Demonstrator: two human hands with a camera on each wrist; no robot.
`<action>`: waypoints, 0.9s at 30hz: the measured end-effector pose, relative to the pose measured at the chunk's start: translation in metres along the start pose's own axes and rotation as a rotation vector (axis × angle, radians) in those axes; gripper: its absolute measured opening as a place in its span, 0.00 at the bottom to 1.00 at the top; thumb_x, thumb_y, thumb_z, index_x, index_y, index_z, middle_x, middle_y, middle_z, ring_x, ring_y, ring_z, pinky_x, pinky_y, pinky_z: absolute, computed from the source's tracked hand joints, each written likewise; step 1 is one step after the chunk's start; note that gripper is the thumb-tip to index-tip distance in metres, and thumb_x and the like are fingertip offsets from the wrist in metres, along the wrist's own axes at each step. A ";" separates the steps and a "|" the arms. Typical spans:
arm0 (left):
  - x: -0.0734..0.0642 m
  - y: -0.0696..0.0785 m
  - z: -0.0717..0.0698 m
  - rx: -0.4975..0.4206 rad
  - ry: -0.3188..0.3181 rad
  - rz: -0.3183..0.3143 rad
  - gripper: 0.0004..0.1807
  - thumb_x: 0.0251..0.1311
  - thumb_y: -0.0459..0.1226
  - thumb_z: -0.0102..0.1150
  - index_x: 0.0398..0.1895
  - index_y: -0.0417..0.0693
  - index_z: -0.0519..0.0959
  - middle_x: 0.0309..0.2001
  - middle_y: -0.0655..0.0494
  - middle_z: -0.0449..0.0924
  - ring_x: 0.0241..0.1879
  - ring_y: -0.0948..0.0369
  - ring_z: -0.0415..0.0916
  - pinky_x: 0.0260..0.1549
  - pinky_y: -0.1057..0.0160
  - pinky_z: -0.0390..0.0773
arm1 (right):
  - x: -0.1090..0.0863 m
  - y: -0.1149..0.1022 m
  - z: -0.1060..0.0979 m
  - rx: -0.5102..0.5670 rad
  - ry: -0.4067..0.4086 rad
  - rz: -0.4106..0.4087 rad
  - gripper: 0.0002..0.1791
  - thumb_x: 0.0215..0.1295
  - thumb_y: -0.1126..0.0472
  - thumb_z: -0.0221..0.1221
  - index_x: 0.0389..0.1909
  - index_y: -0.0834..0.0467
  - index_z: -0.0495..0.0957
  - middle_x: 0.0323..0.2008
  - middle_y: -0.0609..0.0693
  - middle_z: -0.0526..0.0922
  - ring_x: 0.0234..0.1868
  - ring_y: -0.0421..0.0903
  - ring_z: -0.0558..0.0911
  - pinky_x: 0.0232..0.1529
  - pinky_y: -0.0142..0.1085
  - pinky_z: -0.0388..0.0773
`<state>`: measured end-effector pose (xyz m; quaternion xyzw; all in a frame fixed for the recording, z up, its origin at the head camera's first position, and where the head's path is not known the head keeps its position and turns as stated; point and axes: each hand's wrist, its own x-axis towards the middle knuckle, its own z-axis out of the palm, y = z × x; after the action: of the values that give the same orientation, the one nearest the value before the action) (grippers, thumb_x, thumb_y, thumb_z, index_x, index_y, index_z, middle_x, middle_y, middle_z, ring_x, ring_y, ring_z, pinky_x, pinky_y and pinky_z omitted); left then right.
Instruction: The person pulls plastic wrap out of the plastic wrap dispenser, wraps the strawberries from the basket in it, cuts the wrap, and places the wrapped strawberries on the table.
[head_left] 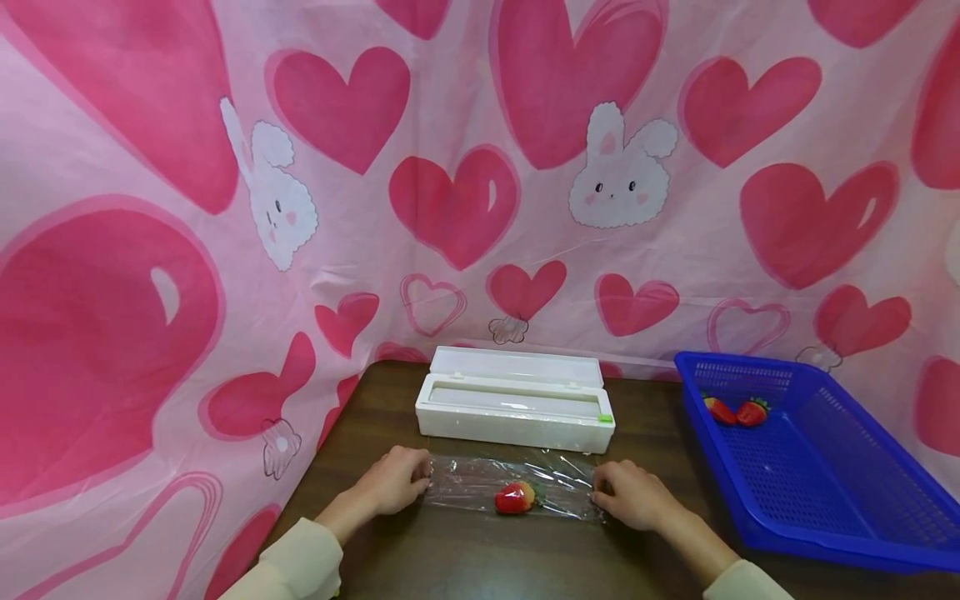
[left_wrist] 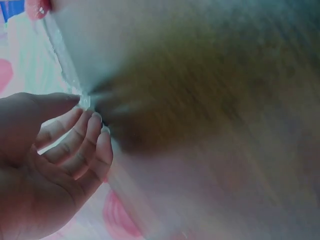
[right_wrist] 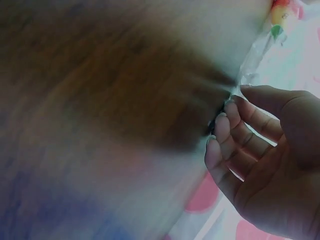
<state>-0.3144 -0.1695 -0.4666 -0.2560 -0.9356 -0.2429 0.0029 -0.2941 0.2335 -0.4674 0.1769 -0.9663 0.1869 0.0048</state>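
A clear sheet of plastic wrap lies across the dark table, wrinkled and shiny. On it is a red strawberry, pale near its green leaves, which point right. My left hand pinches the wrap's left end between thumb and fingertips. At the opposite end, the right hand pinches the wrap likewise. Both wrist views show thumb and fingertips meeting at the film's edge, with part of the strawberry at the top of the right wrist view. Just behind the sheet stands a white plastic wrap dispenser box, its lid raised.
A blue perforated basket stands at the right, with two strawberries in its far left corner. A small green piece sits on the dispenser's right end. Pink heart-and-rabbit cloth hangs behind and to the left of the table.
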 end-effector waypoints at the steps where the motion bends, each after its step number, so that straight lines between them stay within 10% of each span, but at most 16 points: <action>1: 0.000 -0.001 -0.001 -0.011 0.001 -0.003 0.04 0.62 0.30 0.67 0.33 0.46 0.80 0.24 0.62 0.74 0.25 0.63 0.69 0.25 0.62 0.72 | -0.001 -0.001 -0.002 -0.008 0.005 0.001 0.09 0.60 0.57 0.70 0.25 0.46 0.79 0.24 0.39 0.75 0.28 0.42 0.75 0.26 0.45 0.71; 6: 0.001 0.006 -0.013 -0.030 0.061 0.000 0.03 0.63 0.31 0.66 0.36 0.46 0.81 0.27 0.62 0.75 0.28 0.63 0.70 0.28 0.63 0.74 | -0.001 -0.008 -0.016 0.011 0.045 -0.042 0.05 0.64 0.60 0.67 0.30 0.48 0.83 0.25 0.37 0.76 0.27 0.37 0.74 0.27 0.42 0.73; 13: 0.014 0.047 -0.008 -0.126 0.035 0.169 0.05 0.65 0.27 0.59 0.41 0.39 0.83 0.35 0.54 0.83 0.34 0.62 0.77 0.36 0.61 0.80 | 0.012 -0.034 -0.013 0.228 0.033 -0.299 0.07 0.65 0.70 0.58 0.36 0.60 0.84 0.31 0.44 0.83 0.33 0.36 0.77 0.36 0.36 0.76; 20: 0.019 0.047 0.020 -0.116 -0.118 0.145 0.07 0.63 0.26 0.57 0.41 0.39 0.83 0.33 0.54 0.82 0.34 0.63 0.75 0.36 0.61 0.77 | 0.014 -0.041 0.015 0.234 -0.075 -0.162 0.07 0.60 0.71 0.57 0.33 0.58 0.81 0.29 0.43 0.77 0.31 0.39 0.73 0.33 0.36 0.72; 27: 0.001 0.021 0.006 -0.103 -0.101 0.079 0.11 0.60 0.23 0.56 0.40 0.40 0.83 0.29 0.59 0.76 0.30 0.63 0.70 0.31 0.62 0.73 | 0.003 -0.026 0.006 0.193 -0.037 -0.045 0.09 0.56 0.73 0.56 0.27 0.56 0.79 0.26 0.44 0.75 0.29 0.43 0.72 0.31 0.37 0.69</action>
<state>-0.3046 -0.1506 -0.4621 -0.3044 -0.9100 -0.2773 -0.0479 -0.2874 0.2082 -0.4635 0.2017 -0.9396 0.2755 -0.0257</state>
